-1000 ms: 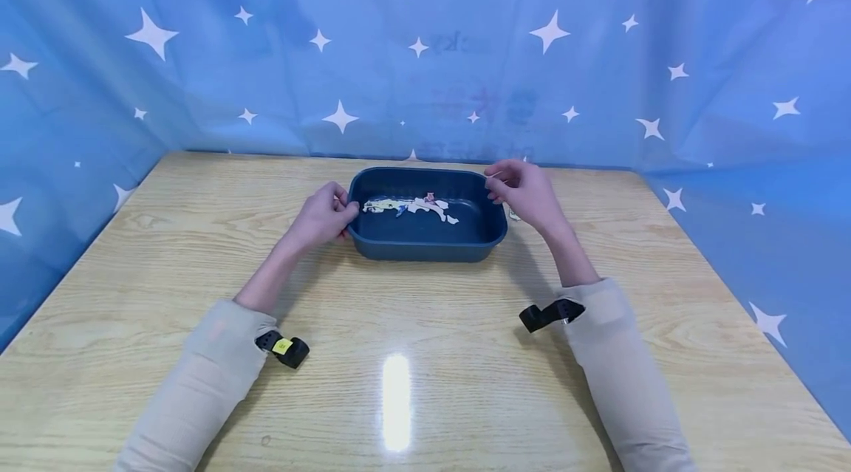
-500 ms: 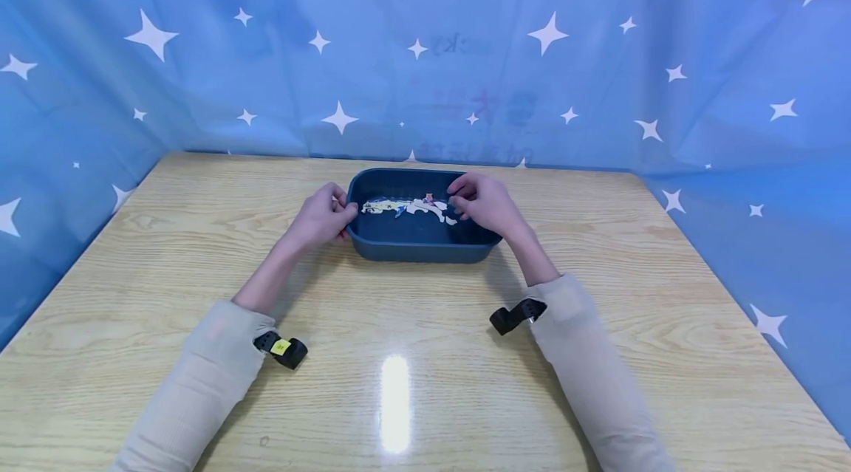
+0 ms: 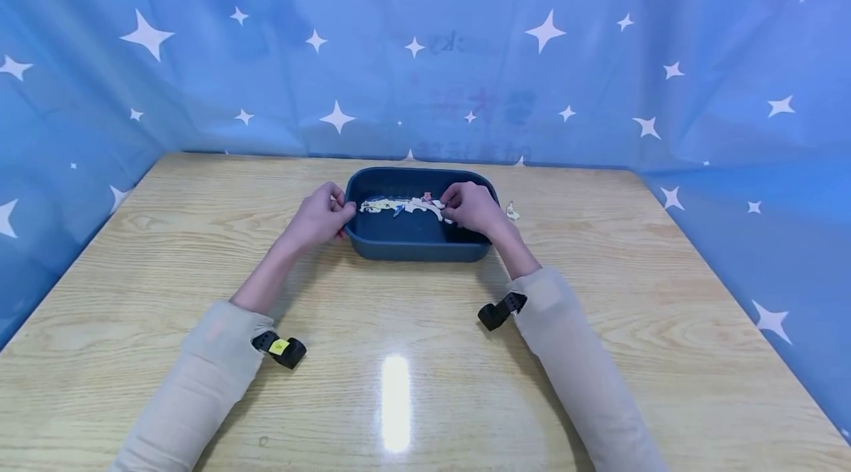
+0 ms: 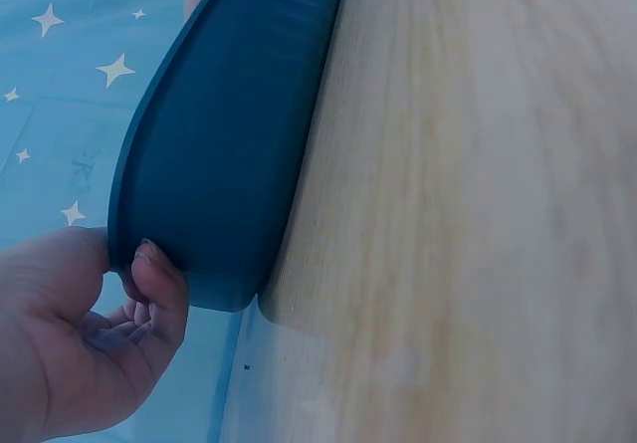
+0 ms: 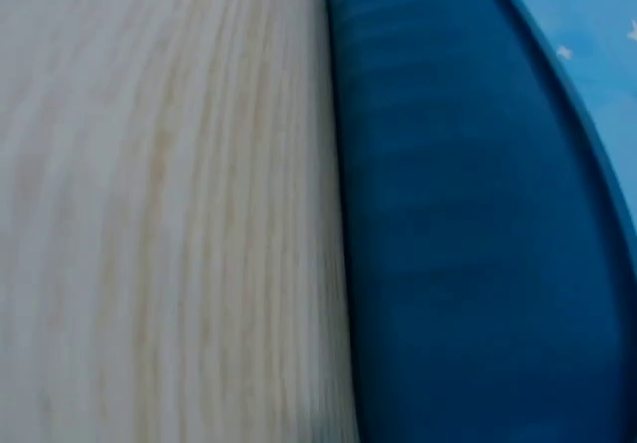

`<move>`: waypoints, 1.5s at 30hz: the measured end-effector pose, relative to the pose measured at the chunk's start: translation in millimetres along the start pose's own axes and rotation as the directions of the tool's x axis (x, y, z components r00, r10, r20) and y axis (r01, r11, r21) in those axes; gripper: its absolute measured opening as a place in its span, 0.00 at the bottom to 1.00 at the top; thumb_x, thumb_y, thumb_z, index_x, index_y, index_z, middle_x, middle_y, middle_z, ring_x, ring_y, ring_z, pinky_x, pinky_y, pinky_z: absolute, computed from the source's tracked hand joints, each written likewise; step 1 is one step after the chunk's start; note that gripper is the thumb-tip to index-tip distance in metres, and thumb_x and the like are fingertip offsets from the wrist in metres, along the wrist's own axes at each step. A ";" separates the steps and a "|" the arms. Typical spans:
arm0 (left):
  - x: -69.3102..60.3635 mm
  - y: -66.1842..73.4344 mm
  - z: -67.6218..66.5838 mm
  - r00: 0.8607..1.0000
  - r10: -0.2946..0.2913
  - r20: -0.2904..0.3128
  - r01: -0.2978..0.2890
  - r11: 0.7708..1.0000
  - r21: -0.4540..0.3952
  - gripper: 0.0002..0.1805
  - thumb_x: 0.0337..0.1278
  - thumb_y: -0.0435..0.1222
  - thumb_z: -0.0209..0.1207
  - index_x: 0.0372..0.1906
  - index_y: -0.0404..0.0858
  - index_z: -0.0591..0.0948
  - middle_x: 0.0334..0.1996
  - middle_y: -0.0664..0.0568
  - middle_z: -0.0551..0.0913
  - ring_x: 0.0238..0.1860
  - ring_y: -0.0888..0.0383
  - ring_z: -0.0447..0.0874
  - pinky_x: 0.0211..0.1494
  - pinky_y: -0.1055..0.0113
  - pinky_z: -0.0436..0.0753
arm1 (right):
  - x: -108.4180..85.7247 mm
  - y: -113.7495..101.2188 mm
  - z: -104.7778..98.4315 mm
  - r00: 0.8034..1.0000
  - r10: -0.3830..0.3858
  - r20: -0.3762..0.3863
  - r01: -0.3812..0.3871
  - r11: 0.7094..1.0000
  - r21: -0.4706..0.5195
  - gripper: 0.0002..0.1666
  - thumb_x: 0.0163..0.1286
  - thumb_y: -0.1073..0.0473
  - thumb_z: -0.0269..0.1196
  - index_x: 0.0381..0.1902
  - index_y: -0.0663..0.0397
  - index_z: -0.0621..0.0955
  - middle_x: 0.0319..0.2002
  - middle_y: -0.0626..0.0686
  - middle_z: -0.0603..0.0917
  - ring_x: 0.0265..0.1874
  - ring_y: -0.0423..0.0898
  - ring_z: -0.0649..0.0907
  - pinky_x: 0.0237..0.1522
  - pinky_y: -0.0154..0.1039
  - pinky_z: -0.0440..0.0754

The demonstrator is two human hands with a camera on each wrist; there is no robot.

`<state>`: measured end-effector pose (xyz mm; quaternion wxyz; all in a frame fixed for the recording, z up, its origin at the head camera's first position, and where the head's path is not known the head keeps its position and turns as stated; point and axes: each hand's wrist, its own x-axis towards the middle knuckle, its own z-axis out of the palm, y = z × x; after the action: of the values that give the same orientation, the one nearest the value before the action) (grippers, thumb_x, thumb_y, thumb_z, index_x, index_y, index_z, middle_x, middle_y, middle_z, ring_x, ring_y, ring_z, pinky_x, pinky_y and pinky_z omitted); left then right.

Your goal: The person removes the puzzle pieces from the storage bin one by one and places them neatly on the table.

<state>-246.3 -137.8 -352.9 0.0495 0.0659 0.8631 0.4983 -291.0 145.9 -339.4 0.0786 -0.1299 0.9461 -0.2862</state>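
Observation:
A dark blue rectangular basin stands near the back of the wooden table. Inside it lies a row of small flat paper-like cut-outs, mostly white with bits of yellow, blue and pink. My left hand grips the basin's left rim, the thumb over the edge; in the left wrist view the fingers curl against the outer wall. My right hand reaches over the right side into the basin, its fingertips bent down by the row's right end. Whether it pinches a cut-out cannot be made out. The right wrist view shows only table and basin wall.
One small white cut-out lies on the table just right of the basin. A blue curtain with white stars hangs close behind the table's back edge. A black wrist camera is strapped on each sleeve.
My right hand has moved left and down, from the basin's right rim to the cut-outs inside. A thin white edge showed at its fingertips a second ago. The left hand keeps its grip.

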 end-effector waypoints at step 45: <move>-0.9 1.8 -1.8 1.000 -0.004 0.001 0.004 1.000 0.009 0.09 0.75 0.35 0.52 0.44 0.34 0.67 0.27 0.45 0.80 0.29 0.45 0.85 0.34 0.57 0.87 | -1.0 1.1 1.9 0.978 -0.139 -0.153 0.160 0.978 0.134 0.11 0.73 0.60 0.65 0.45 0.63 0.86 0.34 0.57 0.89 0.33 0.49 0.89 0.46 0.46 0.85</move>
<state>-245.5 -138.6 -350.4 0.0503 0.0647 0.8654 0.4943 -289.8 146.1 -341.5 -0.0017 -0.1740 0.9134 -0.3679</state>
